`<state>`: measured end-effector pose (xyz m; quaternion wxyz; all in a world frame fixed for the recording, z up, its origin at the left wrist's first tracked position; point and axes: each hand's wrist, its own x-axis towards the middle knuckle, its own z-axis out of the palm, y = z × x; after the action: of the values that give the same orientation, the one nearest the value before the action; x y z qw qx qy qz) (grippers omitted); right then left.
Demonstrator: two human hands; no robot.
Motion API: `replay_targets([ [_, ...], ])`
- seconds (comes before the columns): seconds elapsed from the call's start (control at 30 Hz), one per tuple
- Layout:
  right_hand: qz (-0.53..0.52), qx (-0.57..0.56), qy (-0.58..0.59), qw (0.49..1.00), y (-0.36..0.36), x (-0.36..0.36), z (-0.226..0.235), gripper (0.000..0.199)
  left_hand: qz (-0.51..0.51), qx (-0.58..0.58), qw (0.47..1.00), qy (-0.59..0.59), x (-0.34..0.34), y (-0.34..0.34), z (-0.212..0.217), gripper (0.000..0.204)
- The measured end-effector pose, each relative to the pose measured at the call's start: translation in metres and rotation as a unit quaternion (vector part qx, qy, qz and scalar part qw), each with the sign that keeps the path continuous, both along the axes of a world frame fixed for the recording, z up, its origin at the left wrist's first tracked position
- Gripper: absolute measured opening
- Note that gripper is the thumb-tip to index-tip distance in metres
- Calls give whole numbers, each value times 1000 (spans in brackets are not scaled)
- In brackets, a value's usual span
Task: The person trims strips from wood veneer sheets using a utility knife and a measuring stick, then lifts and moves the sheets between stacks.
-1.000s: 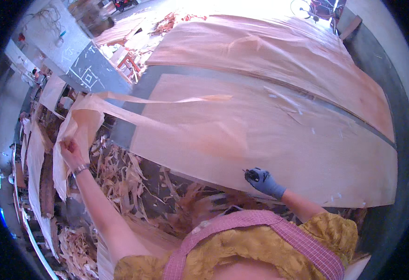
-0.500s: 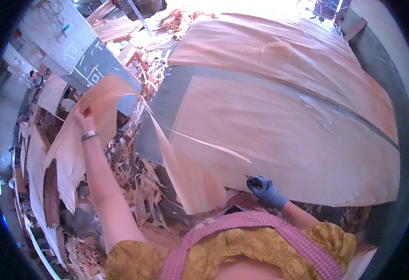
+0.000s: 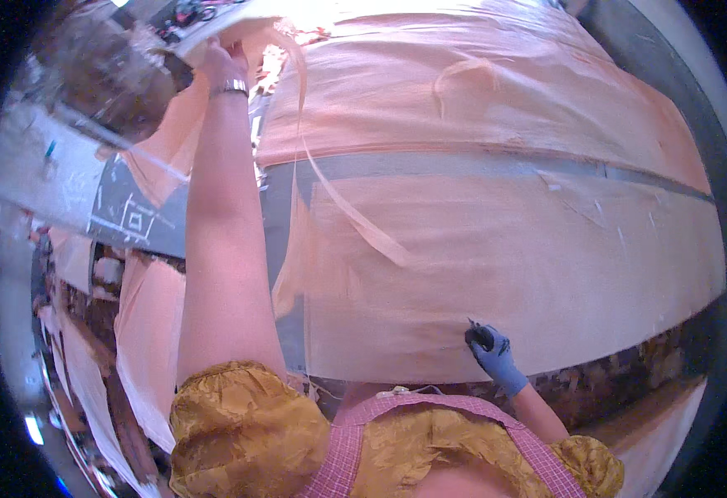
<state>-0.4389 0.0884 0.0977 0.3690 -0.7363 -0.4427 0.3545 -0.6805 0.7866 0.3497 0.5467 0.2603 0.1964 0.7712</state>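
My bare left hand [image 3: 227, 63], a metal band at its wrist, is raised far up at the left. Its fingers are closed on a thin scrap of wood veneer [image 3: 177, 124], which hangs down beside the forearm. Ragged strips [image 3: 300, 241] trail from this scrap over the near veneer sheet's left edge. One long curled strip [image 3: 362, 222] reaches across that sheet. Close to my body, my right hand [image 3: 494, 357], in a grey-blue glove, is closed on a small dark pointed tool [image 3: 477, 334], over the near veneer sheet [image 3: 463, 249]. The tool's exact kind is unclear.
Beyond a grey gap lies another wrinkled veneer layer [image 3: 463, 108] with a loose curl on it. A grey-and-white pillar [image 3: 69, 170] stands at the left, beside more veneer sheets [image 3: 152, 311]. A blurred dark shape [image 3: 110, 79] is at the upper left.
My left hand has swung farther away and to the right, carrying the veneer scrap and dragging its strips. The right hand has shifted slightly right with the tool. The view has turned.
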Motion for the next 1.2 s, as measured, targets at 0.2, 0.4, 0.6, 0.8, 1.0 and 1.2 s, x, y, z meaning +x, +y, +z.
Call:
replay_targets([
  [0.2, -127, -7, -1, 992, -25, -70, -25, 19, 213, 307, 774, 511, -7, 80, 2, 16],
  [0.4, -194, -65, 7, 979, -48, -176, -15, 21, -326, 81, 941, 24, -20, 85, -74, 30],
  [0.6, -355, -122, -81, 923, -134, -254, -24, 29, -469, -192, 860, 60, 12, -89, -210, 109],
  [0.8, -665, -176, -174, 705, -302, -301, -15, 27, -474, -176, 837, 210, 0, -239, -293, 67],
  [1.0, -693, -469, -354, 418, -591, -422, -70, 30, -441, -186, 822, 308, -10, -256, -264, 46],
  [1.2, -776, -447, -127, 426, -689, -541, -93, 31, -455, -173, 844, 225, -10, -287, -228, 30],
])
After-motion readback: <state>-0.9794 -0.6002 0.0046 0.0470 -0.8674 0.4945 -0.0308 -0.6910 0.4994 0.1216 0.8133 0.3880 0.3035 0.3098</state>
